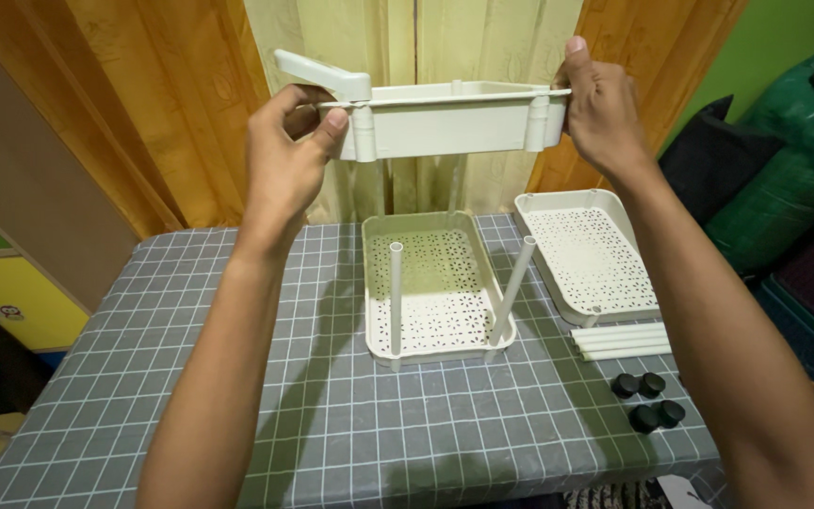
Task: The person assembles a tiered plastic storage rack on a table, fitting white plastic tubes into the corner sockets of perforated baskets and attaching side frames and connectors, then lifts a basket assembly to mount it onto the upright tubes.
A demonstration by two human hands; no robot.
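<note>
The left hand [289,155] and the right hand [600,108] each close on one end of the cream handled shelf tray [445,118], held high above the base tray [435,283], whose leaning post [512,292] could probably miss its socket.

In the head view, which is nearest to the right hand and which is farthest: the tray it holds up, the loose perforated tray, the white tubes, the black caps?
From the right hand:
1. Raised tray, gripped.
2. Loose perforated tray, below on the right.
3. White tubes, in front of that tray.
4. Black caps, near table edge.
</note>
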